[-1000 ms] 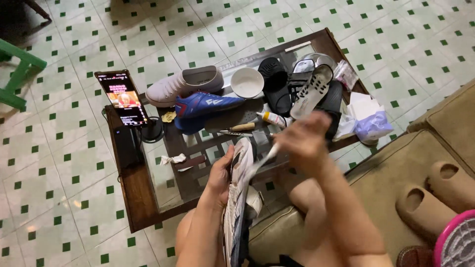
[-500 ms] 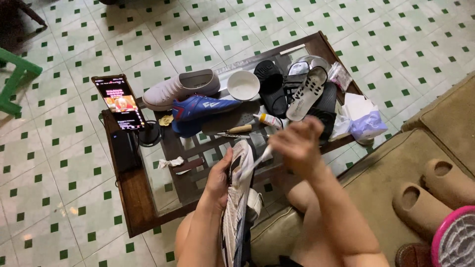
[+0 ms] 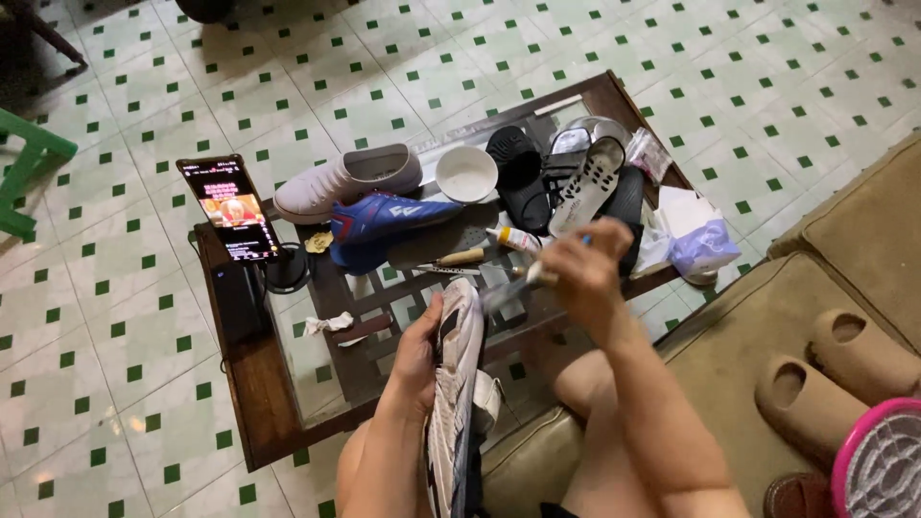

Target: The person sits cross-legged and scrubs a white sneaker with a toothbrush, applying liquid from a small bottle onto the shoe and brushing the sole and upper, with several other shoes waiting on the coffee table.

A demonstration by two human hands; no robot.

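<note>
My left hand [image 3: 418,357] grips a worn white sneaker [image 3: 455,393] by its side, holding it upright over my lap with the toe pointing away. My right hand [image 3: 583,273] is closed around a thin brush-like tool [image 3: 513,288] whose tip reaches toward the sneaker's toe. Both hands hover over the near edge of a low glass-topped wooden table [image 3: 251,384].
The table holds a lit phone on a stand [image 3: 227,209], a white slip-on shoe [image 3: 347,180], a blue shoe [image 3: 384,223], a white bowl [image 3: 466,174], black and white sandals [image 3: 561,182], a small tube [image 3: 513,240], a wooden-handled tool [image 3: 460,257] and plastic bags [image 3: 691,235]. Tan slippers [image 3: 825,369] lie on the sofa at right.
My right hand has shifted slightly left and lower with the tool, its tip now nearer the sneaker's toe. The left hand still holds the sneaker.
</note>
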